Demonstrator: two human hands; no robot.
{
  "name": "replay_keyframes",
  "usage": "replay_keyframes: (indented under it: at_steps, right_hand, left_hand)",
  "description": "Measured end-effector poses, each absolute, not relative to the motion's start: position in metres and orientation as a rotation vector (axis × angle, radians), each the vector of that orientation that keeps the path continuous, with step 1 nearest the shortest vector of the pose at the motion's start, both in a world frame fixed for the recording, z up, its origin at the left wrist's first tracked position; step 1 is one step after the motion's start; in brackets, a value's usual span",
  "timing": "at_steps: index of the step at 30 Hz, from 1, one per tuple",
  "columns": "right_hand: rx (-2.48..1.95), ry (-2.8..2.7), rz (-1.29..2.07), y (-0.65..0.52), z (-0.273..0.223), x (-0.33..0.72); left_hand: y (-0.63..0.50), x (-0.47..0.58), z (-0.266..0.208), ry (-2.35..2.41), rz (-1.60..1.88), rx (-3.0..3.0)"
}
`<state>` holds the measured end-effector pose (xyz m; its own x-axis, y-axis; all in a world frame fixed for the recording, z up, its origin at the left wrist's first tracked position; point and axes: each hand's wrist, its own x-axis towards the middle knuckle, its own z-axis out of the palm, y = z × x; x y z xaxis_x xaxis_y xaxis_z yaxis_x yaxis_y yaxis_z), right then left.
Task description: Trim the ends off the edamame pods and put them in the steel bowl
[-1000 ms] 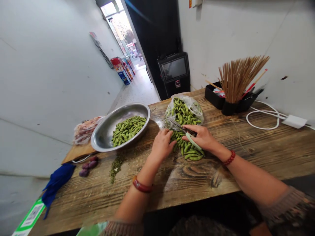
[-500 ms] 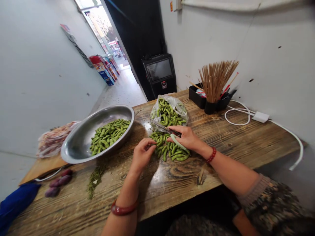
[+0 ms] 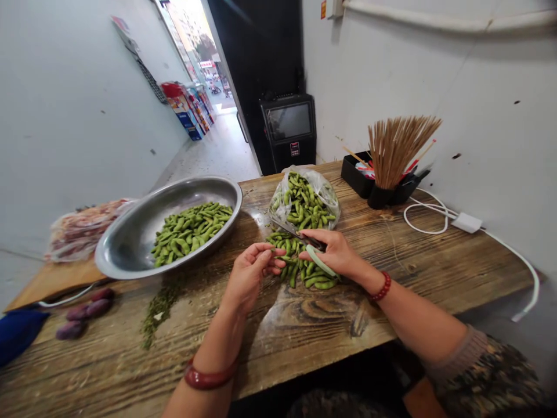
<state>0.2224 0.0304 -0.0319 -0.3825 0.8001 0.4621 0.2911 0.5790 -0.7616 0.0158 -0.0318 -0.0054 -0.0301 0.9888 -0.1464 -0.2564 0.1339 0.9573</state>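
Observation:
My right hand (image 3: 343,253) is closed around scissors (image 3: 320,262) with a pale green handle, their dark blades pointing left over a loose pile of edamame pods (image 3: 322,281). To the left of the blades, my left hand (image 3: 247,271) has its thumb and forefinger pinched on what looks like a green edamame pod, mostly hidden by the fingers. Behind the pile, a clear plastic bag (image 3: 329,194) lies open, filled with more pods. A large metal basin (image 3: 130,241) on the left holds a heap of pods.
Green trimmings (image 3: 152,316) lie in front of the basin, with several purple-red roundish pieces (image 3: 72,330) farther left. A bag of pinkish food (image 3: 82,229) rests on a board. At the right are a black holder (image 3: 357,176), wooden skewers (image 3: 398,151) and a white cable (image 3: 513,252).
The head view has shifted slightly. My left hand's fingers have spread a little and its palm has turned up, near the pile. The right hand keeps hold of the scissors.

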Motion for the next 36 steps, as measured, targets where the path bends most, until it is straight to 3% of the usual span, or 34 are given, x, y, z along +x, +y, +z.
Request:
replay_keyframes:
  at_steps: [17, 36]
  right_hand:
    - [-0.853, -2.022, 0.847, 0.021, -0.029, 0.221]
    - [-0.792, -2.223, 0.798, 0.017, -0.022, 0.224]
  left_hand:
    - [-0.036, 0.024, 0.003, 0.958, 1.326, 0.776]
    - [-0.040, 0.024, 0.003, 1.223, 1.277, 1.050]
